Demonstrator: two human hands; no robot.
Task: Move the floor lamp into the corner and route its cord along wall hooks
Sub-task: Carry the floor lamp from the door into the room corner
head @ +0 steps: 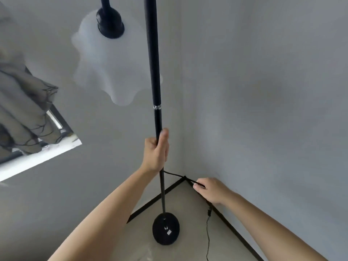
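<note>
A black floor lamp stands near the room corner, its thin pole [154, 72] rising from a round black base [166, 228] on the floor. A frosted white shade [105, 68] hangs from a black socket at the upper left. My left hand [156, 150] is wrapped around the pole at mid height. My right hand [211, 189] pinches the black cord [174, 174], which runs taut from the pole to my fingers. More cord [207, 236] trails down across the floor to the right of the base. No wall hooks show.
Two grey walls meet at the corner [184, 177] with a black baseboard [154, 199] along each. A window with a white sill [37, 159] and a bunched grey curtain [20, 110] is at the left. Beige floor lies around the base.
</note>
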